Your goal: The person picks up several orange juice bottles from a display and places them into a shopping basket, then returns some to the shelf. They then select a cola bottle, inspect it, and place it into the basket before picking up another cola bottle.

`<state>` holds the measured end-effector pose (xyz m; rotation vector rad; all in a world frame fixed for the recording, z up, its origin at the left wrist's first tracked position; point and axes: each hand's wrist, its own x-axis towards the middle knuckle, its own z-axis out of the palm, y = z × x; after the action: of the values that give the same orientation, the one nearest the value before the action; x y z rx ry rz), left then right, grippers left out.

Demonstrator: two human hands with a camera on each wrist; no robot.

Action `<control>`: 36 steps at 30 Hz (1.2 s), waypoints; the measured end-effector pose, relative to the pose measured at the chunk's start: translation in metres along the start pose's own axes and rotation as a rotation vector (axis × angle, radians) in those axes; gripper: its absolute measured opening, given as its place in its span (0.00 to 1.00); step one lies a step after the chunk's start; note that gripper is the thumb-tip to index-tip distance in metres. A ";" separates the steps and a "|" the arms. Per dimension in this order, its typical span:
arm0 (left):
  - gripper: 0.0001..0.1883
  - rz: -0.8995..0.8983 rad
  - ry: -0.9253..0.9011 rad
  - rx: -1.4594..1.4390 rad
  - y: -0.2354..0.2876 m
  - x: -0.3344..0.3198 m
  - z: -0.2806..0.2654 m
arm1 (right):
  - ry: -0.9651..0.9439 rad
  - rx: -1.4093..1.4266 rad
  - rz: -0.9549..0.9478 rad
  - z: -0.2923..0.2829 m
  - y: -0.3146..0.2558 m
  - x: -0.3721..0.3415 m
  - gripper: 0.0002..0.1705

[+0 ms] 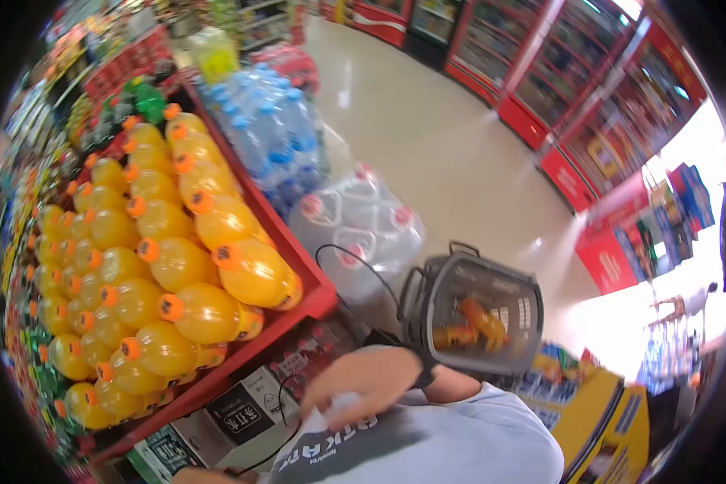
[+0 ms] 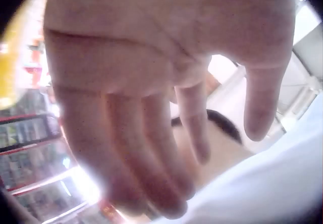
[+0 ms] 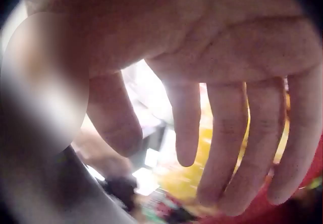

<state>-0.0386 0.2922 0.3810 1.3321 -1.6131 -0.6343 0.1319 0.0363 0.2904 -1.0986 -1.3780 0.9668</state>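
My right hand [image 1: 363, 383], with a black band at its wrist, is in front of the white and grey T-shirt [image 1: 492, 436] in the head view. Its fingers [image 3: 227, 133] hang apart and loosely straight in the right wrist view, with nothing held. Only a sliver of my left hand [image 1: 206, 476] shows at the bottom edge of the head view. In the left wrist view its palm faces the camera, with relaxed fingers [image 2: 161, 158] and no object in them. Nearest to the right arm is a grey shopping basket [image 1: 520, 302], holding a few orange-yellow items [image 1: 484, 323].
Large orange drink bottles [image 1: 177, 262] lie stacked on a red-edged display [image 1: 258, 202] at left. Beside it stand blue-capped water bottles [image 1: 270, 121] and big clear jugs [image 1: 363, 218]. Red fridges [image 1: 532, 97] line the far side. Yellow boxes [image 1: 605, 419] stand at right.
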 end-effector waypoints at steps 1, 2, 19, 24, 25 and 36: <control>0.16 0.002 0.200 -0.045 -0.036 -0.012 0.011 | 0.192 -0.229 0.228 0.030 0.024 -0.007 0.20; 0.24 -0.002 0.398 -0.087 -0.071 -0.018 0.017 | 0.341 -0.607 0.476 0.060 0.047 -0.011 0.20; 0.22 -0.729 0.440 0.042 -0.181 0.046 0.139 | 0.760 -0.203 1.114 0.156 0.122 -0.183 0.22; 0.22 -0.833 0.660 -0.176 -0.200 0.089 0.138 | 0.911 -0.115 1.091 0.135 0.165 -0.258 0.20; 0.22 -0.824 0.642 -0.154 -0.210 0.099 0.133 | 0.921 -0.105 1.156 0.129 0.159 -0.272 0.20; 0.23 -0.859 0.424 -0.180 -0.395 0.235 0.090 | 1.759 0.533 1.174 0.077 0.238 -0.555 0.18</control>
<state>0.0709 -0.0555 0.0870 1.8569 -0.5851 -0.8879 0.0784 -0.4414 -0.0825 -1.5591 0.9972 0.5618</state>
